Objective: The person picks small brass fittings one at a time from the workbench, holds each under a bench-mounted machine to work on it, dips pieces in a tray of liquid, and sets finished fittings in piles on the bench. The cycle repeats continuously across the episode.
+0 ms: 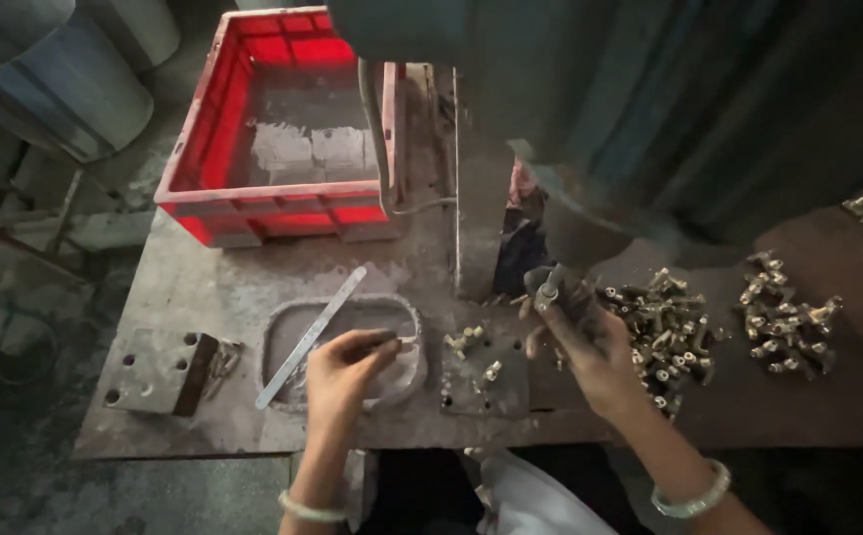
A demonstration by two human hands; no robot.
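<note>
My right hand [590, 342] holds a small brass fitting [548, 291] up under the dark machine head [590, 228], fingers pinched around it. My left hand [344, 372] rests on the rim of a shallow grey metal tray [293, 327], fingertips closed on a small dark piece by the tray's right edge. A flat metal strip [313, 335] lies slanted across the tray. A few brass fittings [466, 342] lie loose on a drilled steel plate [481, 381] between my hands.
A heap of brass fittings [664, 332] and a smaller heap [788, 317] lie to the right. A red plastic crate [283, 203] stands at the back. A drilled steel block [159, 372] sits at the left. The machine column [479, 198] rises at centre.
</note>
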